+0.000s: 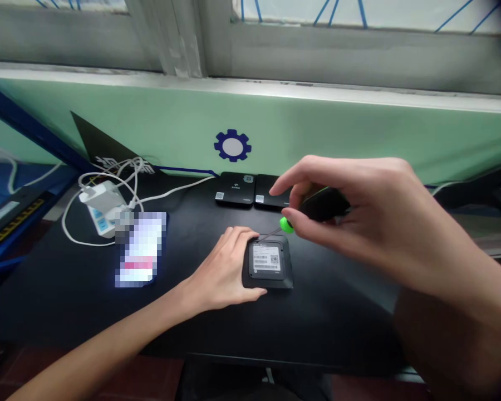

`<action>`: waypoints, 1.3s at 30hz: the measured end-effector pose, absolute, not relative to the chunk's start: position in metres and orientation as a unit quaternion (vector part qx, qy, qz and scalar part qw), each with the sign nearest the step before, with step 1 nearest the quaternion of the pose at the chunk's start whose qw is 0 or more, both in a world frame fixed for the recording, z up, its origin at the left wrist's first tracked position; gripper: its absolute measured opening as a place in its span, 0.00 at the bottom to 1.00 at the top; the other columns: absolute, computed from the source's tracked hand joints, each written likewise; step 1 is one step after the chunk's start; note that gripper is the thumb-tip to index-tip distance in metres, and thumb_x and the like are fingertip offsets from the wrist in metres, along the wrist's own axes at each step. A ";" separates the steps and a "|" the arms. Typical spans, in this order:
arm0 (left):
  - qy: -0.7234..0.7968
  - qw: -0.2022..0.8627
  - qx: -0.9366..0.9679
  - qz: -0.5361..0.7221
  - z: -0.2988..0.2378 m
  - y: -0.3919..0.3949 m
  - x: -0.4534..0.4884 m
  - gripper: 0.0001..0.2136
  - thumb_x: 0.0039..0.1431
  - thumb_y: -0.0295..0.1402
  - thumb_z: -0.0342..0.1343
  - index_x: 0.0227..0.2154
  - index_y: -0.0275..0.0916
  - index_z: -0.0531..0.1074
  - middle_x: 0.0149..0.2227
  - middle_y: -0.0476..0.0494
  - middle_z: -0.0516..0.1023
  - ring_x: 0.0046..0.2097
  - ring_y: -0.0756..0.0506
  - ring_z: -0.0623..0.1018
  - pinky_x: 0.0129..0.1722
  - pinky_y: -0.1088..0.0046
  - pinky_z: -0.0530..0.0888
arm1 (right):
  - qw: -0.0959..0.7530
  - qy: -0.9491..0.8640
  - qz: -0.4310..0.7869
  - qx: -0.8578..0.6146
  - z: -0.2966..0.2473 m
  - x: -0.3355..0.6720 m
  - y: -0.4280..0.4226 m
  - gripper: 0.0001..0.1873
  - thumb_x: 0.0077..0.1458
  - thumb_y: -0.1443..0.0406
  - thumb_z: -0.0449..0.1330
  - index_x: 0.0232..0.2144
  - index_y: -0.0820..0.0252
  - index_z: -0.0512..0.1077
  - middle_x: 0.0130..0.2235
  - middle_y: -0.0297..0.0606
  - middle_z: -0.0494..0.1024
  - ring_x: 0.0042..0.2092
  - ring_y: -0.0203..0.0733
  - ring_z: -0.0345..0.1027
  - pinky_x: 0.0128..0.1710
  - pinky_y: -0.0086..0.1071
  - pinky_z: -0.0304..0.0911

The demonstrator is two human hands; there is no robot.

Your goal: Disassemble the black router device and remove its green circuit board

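Observation:
A small black box (268, 265) with a white label lies underside up on the black table (338, 312). My left hand (223, 267) grips its left side, fingers curled around the edge. My right hand (359, 211) is closed on a black and green screwdriver (313, 207), raised just above and right of the box. The thin screwdriver shaft slants down to the box's top left corner.
Two more black boxes (236, 189) (271, 192) sit against the green wall. A lit phone (140, 250) lies at the left. Beside it is a white power strip (102, 209) with white cables. A black network device (12, 214) is at far left.

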State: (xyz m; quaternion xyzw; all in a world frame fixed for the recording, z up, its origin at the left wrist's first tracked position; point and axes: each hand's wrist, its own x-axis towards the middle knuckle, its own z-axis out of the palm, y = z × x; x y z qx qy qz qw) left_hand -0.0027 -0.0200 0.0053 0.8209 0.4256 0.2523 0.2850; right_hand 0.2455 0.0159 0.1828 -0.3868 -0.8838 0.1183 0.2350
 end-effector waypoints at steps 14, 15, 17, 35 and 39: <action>0.399 0.307 0.825 0.256 0.001 -0.012 -0.007 0.46 0.51 0.44 0.84 0.69 0.46 0.66 0.66 0.36 0.76 0.64 0.29 0.76 0.67 0.40 0.76 | 0.221 -0.889 0.139 -0.376 0.154 0.224 0.022 0.09 0.69 0.68 0.64 0.49 0.48 0.79 0.44 0.35 0.87 0.36 0.45 0.78 0.37 0.40 0.67; 0.398 0.306 0.827 0.255 0.001 -0.012 -0.007 0.47 0.51 0.44 0.84 0.70 0.46 0.65 0.66 0.35 0.76 0.64 0.29 0.76 0.68 0.39 0.75 | 0.220 -0.890 0.141 -0.374 0.154 0.223 0.022 0.09 0.69 0.68 0.64 0.48 0.49 0.79 0.45 0.35 0.87 0.37 0.46 0.78 0.38 0.40 0.67; 0.397 0.304 0.828 0.252 0.002 -0.012 -0.007 0.49 0.51 0.45 0.84 0.71 0.46 0.63 0.66 0.35 0.76 0.64 0.28 0.76 0.68 0.38 0.75 | 0.218 -0.890 0.143 -0.373 0.153 0.222 0.022 0.10 0.69 0.69 0.64 0.48 0.49 0.79 0.45 0.36 0.87 0.38 0.47 0.80 0.38 0.40 0.68; 0.406 0.332 0.812 0.255 0.000 -0.013 -0.010 0.42 0.66 0.57 0.74 0.74 0.47 0.64 0.70 0.32 0.73 0.69 0.26 0.74 0.70 0.37 0.75 | 0.163 -0.905 0.136 -0.369 0.149 0.219 0.019 0.13 0.76 0.65 0.60 0.59 0.56 0.74 0.49 0.41 0.81 0.42 0.46 0.73 0.41 0.40 0.63; 0.406 0.309 0.796 0.326 0.000 -0.012 -0.010 0.22 0.81 0.46 0.61 0.70 0.48 0.69 0.70 0.36 0.73 0.71 0.32 0.74 0.71 0.45 0.75 | 0.168 -0.900 0.173 -0.363 0.152 0.218 0.016 0.16 0.78 0.63 0.56 0.64 0.57 0.70 0.57 0.46 0.79 0.45 0.48 0.75 0.43 0.41 0.67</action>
